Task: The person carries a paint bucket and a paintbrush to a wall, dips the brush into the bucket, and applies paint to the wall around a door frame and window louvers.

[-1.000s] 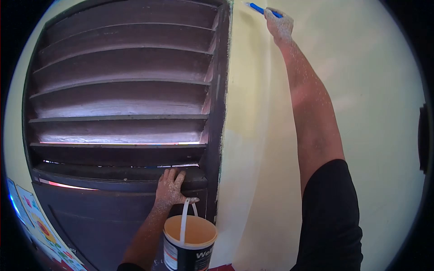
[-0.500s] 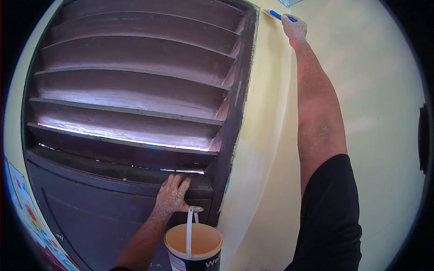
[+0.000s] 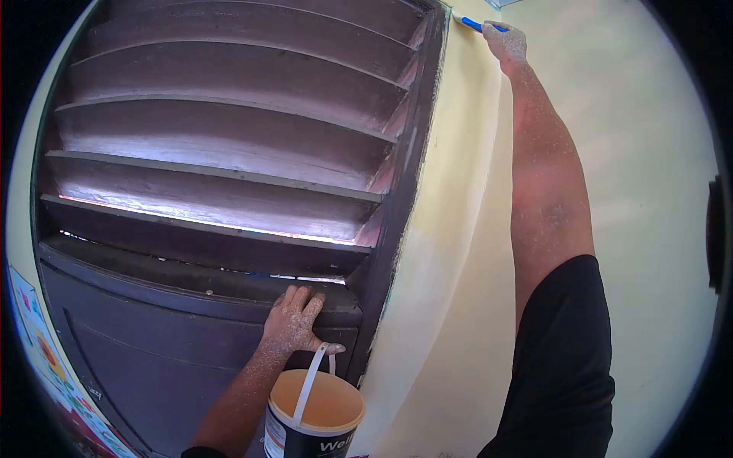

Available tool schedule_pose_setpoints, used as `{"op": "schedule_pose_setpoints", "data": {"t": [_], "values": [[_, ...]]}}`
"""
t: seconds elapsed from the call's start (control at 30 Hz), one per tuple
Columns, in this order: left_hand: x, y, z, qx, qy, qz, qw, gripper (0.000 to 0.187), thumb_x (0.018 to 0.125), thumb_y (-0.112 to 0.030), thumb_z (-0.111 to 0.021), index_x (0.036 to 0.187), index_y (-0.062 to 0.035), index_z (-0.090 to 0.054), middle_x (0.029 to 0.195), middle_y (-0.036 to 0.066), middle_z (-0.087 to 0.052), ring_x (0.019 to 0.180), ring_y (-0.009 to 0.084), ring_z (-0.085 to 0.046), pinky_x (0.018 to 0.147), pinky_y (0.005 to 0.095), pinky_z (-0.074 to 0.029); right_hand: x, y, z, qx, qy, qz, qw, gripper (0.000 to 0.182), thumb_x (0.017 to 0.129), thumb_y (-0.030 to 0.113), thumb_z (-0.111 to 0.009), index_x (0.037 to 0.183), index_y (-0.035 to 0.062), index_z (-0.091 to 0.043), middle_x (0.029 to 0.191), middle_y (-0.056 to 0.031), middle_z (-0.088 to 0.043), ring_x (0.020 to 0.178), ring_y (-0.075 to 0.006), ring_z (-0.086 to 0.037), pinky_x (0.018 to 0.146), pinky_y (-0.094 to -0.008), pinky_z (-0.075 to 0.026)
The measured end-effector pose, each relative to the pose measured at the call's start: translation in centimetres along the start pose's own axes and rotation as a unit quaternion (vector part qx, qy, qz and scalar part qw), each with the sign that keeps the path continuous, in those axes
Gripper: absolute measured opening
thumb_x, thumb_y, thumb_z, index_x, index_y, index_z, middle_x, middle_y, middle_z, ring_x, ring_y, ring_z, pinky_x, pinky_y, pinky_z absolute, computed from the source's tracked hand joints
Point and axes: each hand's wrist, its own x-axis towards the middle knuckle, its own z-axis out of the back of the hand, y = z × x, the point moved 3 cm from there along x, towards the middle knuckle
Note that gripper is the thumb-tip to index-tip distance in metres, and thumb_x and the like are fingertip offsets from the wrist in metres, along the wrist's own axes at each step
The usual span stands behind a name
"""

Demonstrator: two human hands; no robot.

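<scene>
My right hand [image 3: 508,43], speckled with paint, is raised at the top and closed round the blue handle of a paintbrush [image 3: 471,24]. The brush tip meets the yellow wall [image 3: 458,114] close to the dark frame edge. Lower down, my left hand [image 3: 293,320] rests its fingers on the ledge below the slats. From its thumb hangs the white handle of a paint bucket [image 3: 317,435], which has a dark label and a peach-coloured inside.
A dark louvred shutter [image 3: 221,137] with a solid lower panel [image 3: 168,366] fills the left side. A colourful picture [image 3: 50,355] is on the wall at the lower left. A dark object [image 3: 715,233] stands at the far right edge.
The bucket has swung slightly left and its handle tilts more. The view has shifted a little, with the shutter frame and my right hand now farther right in it.
</scene>
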Motion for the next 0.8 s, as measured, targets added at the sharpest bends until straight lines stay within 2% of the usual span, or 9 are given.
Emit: {"op": "schedule_pose_setpoints", "data": {"t": [0.07, 0.17, 0.27, 0.37, 0.47, 0.57, 0.8], "values": [[0.0, 0.0, 0.0, 0.009, 0.000, 0.002, 1.000, 0.108, 0.043, -0.079, -0.074, 0.116, -0.0007, -0.059, 0.111, 0.018, -0.051, 0.107, 0.0322, -0.051, 0.092, 0.0495, -0.048, -0.2, 0.0, 0.4, -0.021, 0.012, -0.006, 1.000, 0.034, 0.074, 0.030, -0.070, 0.097, 0.0058, -0.074, 0.081, -0.0036, -0.068, 0.075, -0.0129, -0.061, 0.072, -0.0280, -0.048], [-0.1, 0.2, -0.5, 0.000, -0.023, -0.002, 1.000, 0.112, 0.035, -0.079, -0.075, 0.114, -0.0006, -0.059, 0.109, 0.017, -0.051, 0.105, 0.0336, -0.051, 0.088, 0.0495, -0.049, -1.0, 0.3, 1.4, -0.047, 0.025, -0.008, 0.999, 0.032, 0.074, 0.031, -0.070, 0.093, 0.0062, -0.074, 0.077, -0.0028, -0.067, 0.072, -0.0123, -0.059, 0.069, -0.0284, -0.047], [0.0, 0.0, -0.2, 0.003, -0.020, -0.003, 1.000, 0.112, 0.036, -0.079, -0.075, 0.113, -0.0004, -0.059, 0.109, 0.017, -0.051, 0.104, 0.0335, -0.051, 0.089, 0.0493, -0.048, -1.9, 0.9, 1.9, -0.053, 0.032, -0.016, 0.998, 0.031, 0.074, 0.033, -0.069, 0.091, 0.0070, -0.074, 0.075, -0.0022, -0.066, 0.071, -0.0121, -0.059, 0.067, -0.0289, -0.047], [0.2, -0.2, 0.1, 0.021, 0.011, 0.006, 1.000, 0.107, 0.043, -0.078, -0.074, 0.116, -0.0015, -0.059, 0.110, 0.016, -0.051, 0.104, 0.0311, -0.050, 0.091, 0.0465, -0.048, -3.0, 1.5, 2.3, -0.063, 0.042, -0.021, 0.997, 0.032, 0.074, 0.033, -0.069, 0.092, 0.0075, -0.075, 0.076, -0.0025, -0.067, 0.071, -0.0125, -0.059, 0.067, -0.0292, -0.047], [0.3, -0.4, 0.3, 0.011, 0.023, 0.010, 1.000, 0.105, 0.044, -0.079, -0.074, 0.114, -0.0015, -0.059, 0.108, 0.016, -0.051, 0.104, 0.0309, -0.050, 0.092, 0.0465, -0.047, -4.1, 1.8, 2.4, -0.077, 0.047, -0.007, 0.996, 0.032, 0.074, 0.033, -0.068, 0.094, 0.0084, -0.075, 0.079, -0.0034, -0.068, 0.073, -0.0133, -0.060, 0.069, -0.0295, -0.048], [0.3, -0.2, -0.1, 0.004, 0.004, 0.004, 1.000, 0.108, 0.038, -0.079, -0.075, 0.110, -0.0001, -0.058, 0.106, 0.018, -0.051, 0.102, 0.0336, -0.051, 0.087, 0.0489, -0.048, -5.2, 1.9, 2.9, -0.072, 0.060, -0.013, 0.996, 0.033, 0.075, 0.034, -0.068, 0.096, 0.0090, -0.075, 0.083, -0.0046, -0.070, 0.076, -0.0142, -0.062, 0.072, -0.0301, -0.049], [0.3, -0.2, -0.3, 0.027, -0.010, -0.010, 1.000, 0.106, 0.041, -0.079, -0.074, 0.110, -0.0007, -0.058, 0.106, 0.018, -0.051, 0.102, 0.0338, -0.052, 0.087, 0.0483, -0.048, -7.5, 2.2, 3.7, -0.067, 0.089, -0.042, 0.993, 0.032, 0.076, 0.032, -0.069, 0.097, 0.0089, -0.075, 0.085, -0.0055, -0.070, 0.078, -0.0151, -0.063, 0.073, -0.0306, -0.050]]}}
